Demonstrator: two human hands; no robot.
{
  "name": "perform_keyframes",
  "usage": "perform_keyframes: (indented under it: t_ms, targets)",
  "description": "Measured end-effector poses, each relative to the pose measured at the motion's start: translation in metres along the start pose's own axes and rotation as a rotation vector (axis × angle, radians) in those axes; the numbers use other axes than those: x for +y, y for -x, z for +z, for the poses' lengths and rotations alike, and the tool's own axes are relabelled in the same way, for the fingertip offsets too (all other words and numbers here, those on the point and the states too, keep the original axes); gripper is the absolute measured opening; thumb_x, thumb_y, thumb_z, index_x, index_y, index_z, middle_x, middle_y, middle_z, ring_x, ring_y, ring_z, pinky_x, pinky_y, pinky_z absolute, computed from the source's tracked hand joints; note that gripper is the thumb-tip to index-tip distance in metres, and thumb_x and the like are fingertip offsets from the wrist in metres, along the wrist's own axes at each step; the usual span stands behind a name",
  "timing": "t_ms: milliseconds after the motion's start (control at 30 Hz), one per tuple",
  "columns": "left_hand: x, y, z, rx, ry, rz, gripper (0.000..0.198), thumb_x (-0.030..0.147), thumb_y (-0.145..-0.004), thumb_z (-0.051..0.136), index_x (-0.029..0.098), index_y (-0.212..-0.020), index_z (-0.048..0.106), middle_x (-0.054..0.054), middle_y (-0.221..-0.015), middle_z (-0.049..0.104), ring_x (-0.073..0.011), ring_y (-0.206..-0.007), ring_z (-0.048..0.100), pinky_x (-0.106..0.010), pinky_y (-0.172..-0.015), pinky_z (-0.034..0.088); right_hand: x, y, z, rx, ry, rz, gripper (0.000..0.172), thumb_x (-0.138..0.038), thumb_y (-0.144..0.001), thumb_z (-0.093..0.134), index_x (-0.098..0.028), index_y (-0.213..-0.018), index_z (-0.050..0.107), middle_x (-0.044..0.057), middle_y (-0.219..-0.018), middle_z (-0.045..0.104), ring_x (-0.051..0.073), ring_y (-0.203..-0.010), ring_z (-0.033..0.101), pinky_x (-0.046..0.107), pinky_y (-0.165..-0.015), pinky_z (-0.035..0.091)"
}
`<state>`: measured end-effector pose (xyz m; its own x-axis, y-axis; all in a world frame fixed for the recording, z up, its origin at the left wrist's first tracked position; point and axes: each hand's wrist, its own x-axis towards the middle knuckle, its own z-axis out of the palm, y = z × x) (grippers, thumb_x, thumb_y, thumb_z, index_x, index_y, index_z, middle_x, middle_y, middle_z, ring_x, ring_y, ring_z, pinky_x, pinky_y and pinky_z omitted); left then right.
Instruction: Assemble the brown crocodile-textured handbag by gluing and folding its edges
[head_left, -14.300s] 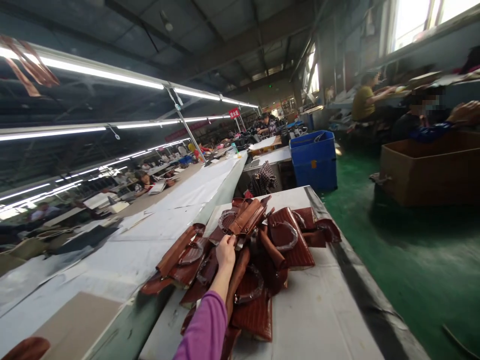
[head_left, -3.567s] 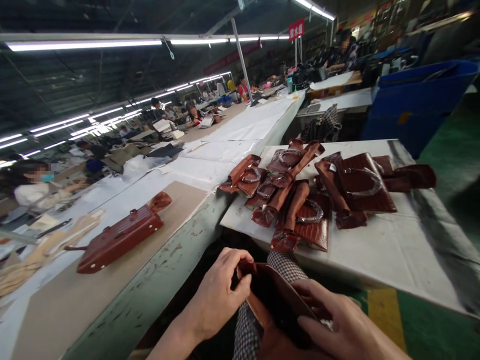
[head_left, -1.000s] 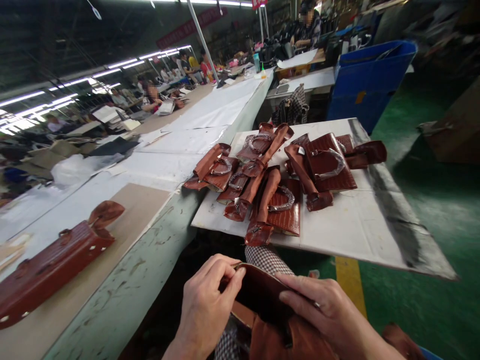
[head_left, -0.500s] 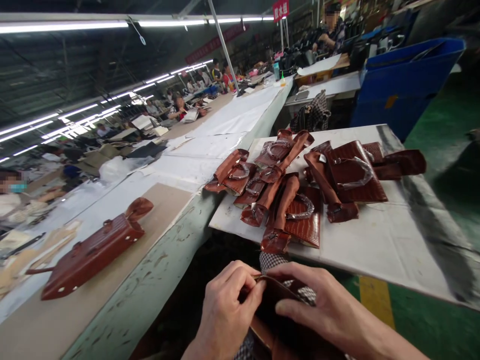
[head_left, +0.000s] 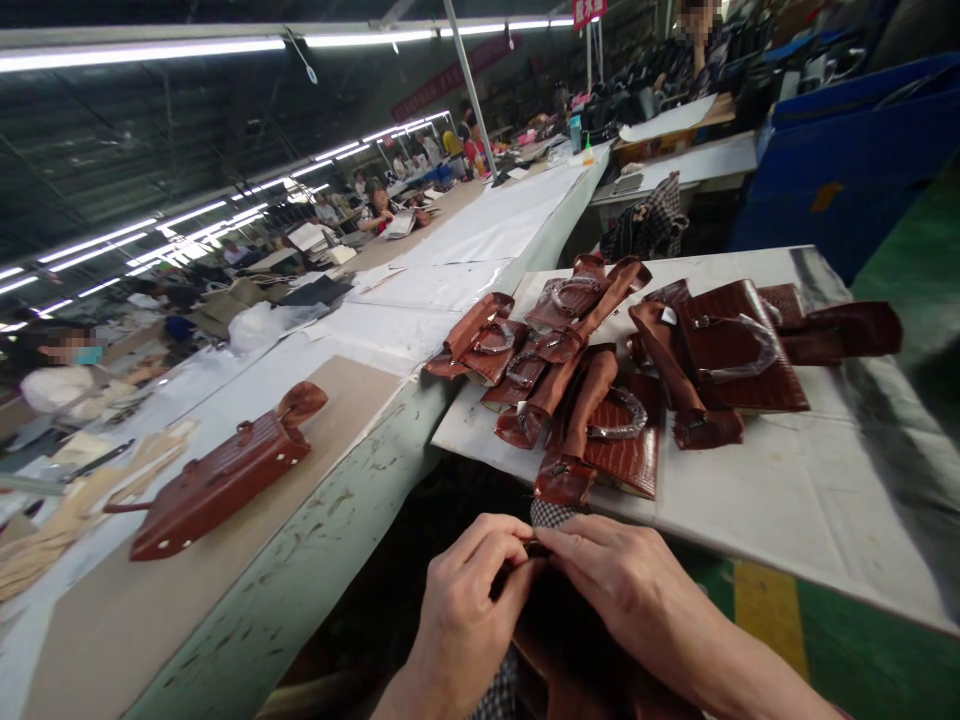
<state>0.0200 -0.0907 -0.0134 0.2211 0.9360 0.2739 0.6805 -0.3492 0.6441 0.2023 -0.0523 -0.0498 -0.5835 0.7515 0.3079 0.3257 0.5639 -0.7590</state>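
Low in front of me, over my lap, my left hand (head_left: 476,590) pinches the upper edge of a dark brown leather bag piece (head_left: 559,650). My right hand (head_left: 619,575) closes on the same edge, its fingertips almost meeting those of the left. Both hands and deep shadow hide much of the piece, so its full shape does not show. Just beyond my hands, several unfinished reddish-brown crocodile-patterned bags (head_left: 622,450) lie heaped, some with plastic-wrapped handles. One more brown bag (head_left: 221,480) rests on its side to the left.
A white-topped side table (head_left: 750,470) carries the heap. The long workbench (head_left: 360,400) runs away on the left, with a glue bottle (head_left: 588,150) far along it. A blue bin (head_left: 840,170) stands at right. Several people work further off, including a masked person (head_left: 64,385).
My right hand has moved left and its fingers have closed on the edge beside my left hand. The view has shifted slightly left, so the surroundings appear further right.
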Motion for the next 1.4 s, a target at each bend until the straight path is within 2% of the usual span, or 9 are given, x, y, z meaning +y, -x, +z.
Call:
perform_keyframes:
  t_ms: [233, 367, 467, 633, 767, 967, 1133, 1300, 1400]
  targets:
    - [0.009, 0.003, -0.01, -0.009, 0.06, -0.351, 0.016, 0.017, -0.087, 0.063, 0.021, -0.079, 0.049, 0.001, -0.097, 0.063, -0.0127, -0.085, 0.061, -0.022, -0.077, 0.047, 0.005, 0.003, -0.002, 0.003, -0.11, -0.005, 0.025, -0.014, -0.097, 0.047, -0.019, -0.108, 0.069, 0.006, -0.092, 0.071, 0.019, -0.079, 0.066, 0.03, -0.071, 0.054]
    - [0.021, 0.0, -0.025, -0.134, 0.179, -0.582, 0.014, 0.02, -0.082, 0.067, 0.022, -0.088, 0.054, 0.0, -0.093, 0.066, -0.0163, -0.086, 0.061, -0.025, -0.079, 0.047, 0.005, 0.008, -0.003, 0.0, -0.194, 0.091, 0.023, -0.018, -0.097, 0.048, -0.023, -0.107, 0.069, 0.003, -0.096, 0.071, 0.016, -0.084, 0.067, 0.028, -0.076, 0.052]
    - [0.025, -0.002, -0.032, -0.177, 0.272, -0.656, 0.014, 0.018, -0.08, 0.065, 0.02, -0.091, 0.056, -0.001, -0.091, 0.067, -0.0182, -0.088, 0.063, -0.027, -0.081, 0.047, 0.004, 0.011, -0.004, 0.011, -0.258, 0.147, 0.021, -0.022, -0.097, 0.049, -0.024, -0.103, 0.068, 0.0, -0.095, 0.071, 0.014, -0.084, 0.067, 0.025, -0.076, 0.051]
    - [0.022, 0.0, -0.028, -0.136, 0.349, -0.657, 0.008, 0.016, -0.081, 0.06, 0.019, -0.088, 0.058, -0.002, -0.089, 0.067, -0.0173, -0.084, 0.063, -0.026, -0.077, 0.047, 0.005, 0.012, -0.006, -0.012, -0.328, 0.23, 0.02, -0.026, -0.098, 0.048, -0.027, -0.103, 0.067, -0.002, -0.095, 0.07, 0.014, -0.085, 0.066, 0.025, -0.078, 0.049]
    - [0.017, 0.004, -0.021, -0.141, 0.392, -0.669, 0.013, 0.008, -0.078, 0.055, 0.019, -0.085, 0.059, -0.001, -0.085, 0.066, -0.0155, -0.079, 0.059, -0.024, -0.072, 0.046, 0.01, 0.012, -0.007, -0.018, -0.35, 0.283, 0.021, -0.028, -0.098, 0.047, -0.028, -0.101, 0.068, -0.002, -0.095, 0.071, 0.015, -0.087, 0.066, 0.027, -0.08, 0.048]
    - [0.016, 0.002, -0.019, -0.155, 0.364, -0.657, 0.018, 0.004, -0.075, 0.051, 0.019, -0.08, 0.058, 0.002, -0.078, 0.064, -0.0145, -0.076, 0.058, -0.023, -0.07, 0.045, 0.011, 0.015, -0.01, -0.067, -0.301, 0.279, 0.017, -0.024, -0.096, 0.048, -0.028, -0.105, 0.063, -0.001, -0.098, 0.066, 0.017, -0.09, 0.064, 0.03, -0.082, 0.05]
    - [0.02, 0.0, -0.014, -0.164, 0.336, -0.614, 0.022, 0.002, -0.075, 0.051, 0.021, -0.083, 0.06, 0.002, -0.08, 0.068, -0.0156, -0.078, 0.062, -0.025, -0.074, 0.048, 0.001, 0.016, -0.021, -0.037, -0.158, 0.071, 0.039, -0.018, -0.087, 0.061, -0.028, -0.122, 0.049, 0.006, -0.132, 0.048, 0.021, -0.119, 0.051, 0.036, -0.1, 0.046]
    - [0.02, 0.001, -0.007, -0.126, 0.337, -0.596, 0.023, 0.004, -0.075, 0.052, 0.021, -0.087, 0.062, -0.001, -0.085, 0.071, -0.019, -0.082, 0.067, -0.028, -0.076, 0.053, -0.007, 0.008, -0.011, 0.125, 0.011, -0.127, 0.012, -0.019, -0.087, 0.066, -0.021, -0.094, 0.058, 0.009, -0.116, 0.054, 0.025, -0.105, 0.054, 0.04, -0.085, 0.051]
    - [0.02, 0.0, -0.007, -0.114, 0.339, -0.58, 0.022, 0.005, -0.074, 0.053, 0.021, -0.085, 0.061, -0.001, -0.085, 0.071, -0.0193, -0.081, 0.068, -0.029, -0.076, 0.054, -0.008, 0.005, -0.005, 0.191, 0.024, -0.169, 0.007, -0.015, -0.089, 0.062, -0.019, -0.093, 0.059, 0.009, -0.109, 0.057, 0.024, -0.098, 0.055, 0.04, -0.082, 0.051]
